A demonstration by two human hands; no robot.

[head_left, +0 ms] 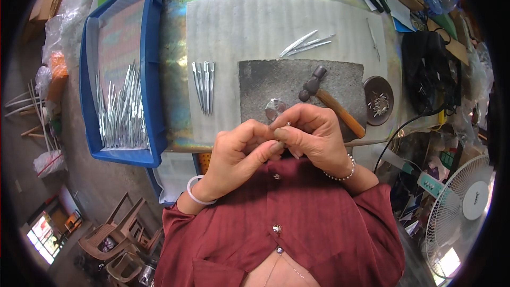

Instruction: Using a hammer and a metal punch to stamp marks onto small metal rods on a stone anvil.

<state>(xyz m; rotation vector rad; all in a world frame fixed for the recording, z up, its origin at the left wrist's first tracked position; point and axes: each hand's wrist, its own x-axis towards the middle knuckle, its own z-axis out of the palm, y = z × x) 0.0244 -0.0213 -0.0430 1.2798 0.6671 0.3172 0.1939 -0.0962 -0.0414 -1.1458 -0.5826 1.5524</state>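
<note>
My left hand (pixel 239 151) and my right hand (pixel 311 133) meet close to my chest, fingertips pinched together on a small metal piece (pixel 281 127) that is mostly hidden by the fingers. Just beyond them a hammer (pixel 329 101) with a wooden handle lies on a dark stone slab (pixel 265 77), next to a small round shiny disc (pixel 274 109). A row of thin metal blades (pixel 204 86) lies on the grey mat (pixel 234 26) left of the slab, and a few more metal blades (pixel 305 44) lie behind it.
A blue tray (pixel 154 74) on the left holds several more metal blades. A small dark dish (pixel 388 87) with tiny metal bits sits right of the slab. Black bag, boxes and clutter crowd the right; a white fan (pixel 462 202) stands low right. Plastic chairs are below left.
</note>
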